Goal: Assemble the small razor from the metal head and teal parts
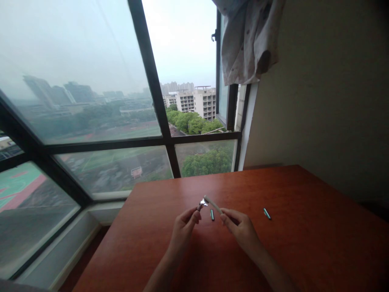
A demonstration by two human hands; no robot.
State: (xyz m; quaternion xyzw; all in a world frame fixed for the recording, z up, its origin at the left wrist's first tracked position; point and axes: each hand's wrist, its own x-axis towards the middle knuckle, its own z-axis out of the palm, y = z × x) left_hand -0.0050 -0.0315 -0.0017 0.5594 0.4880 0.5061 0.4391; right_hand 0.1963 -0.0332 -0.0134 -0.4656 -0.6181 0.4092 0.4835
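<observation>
My left hand (pixel 186 225) is closed in a pinch on a razor handle (pixel 199 206), whose shiny metal head end (pixel 203 202) points up and away from me. My right hand (pixel 240 227) is closed around a slim, pale toothbrush (pixel 213 203). The brush's head end meets or nearly meets the razor's metal end; whether they touch I cannot tell. Between the hands, on the table, lies a small green-and-black razor cartridge (pixel 212 215). A similar razor cartridge (pixel 267 213) lies off to the right, apart from my right hand.
The reddish-brown wooden table (pixel 146 243) runs up to large dark-framed windows (pixel 164 140). One sash stands ajar at the back, with a grey garment or curtain (pixel 247 44) hanging over it. A plain wall (pixel 310 101) borders the table's far right side.
</observation>
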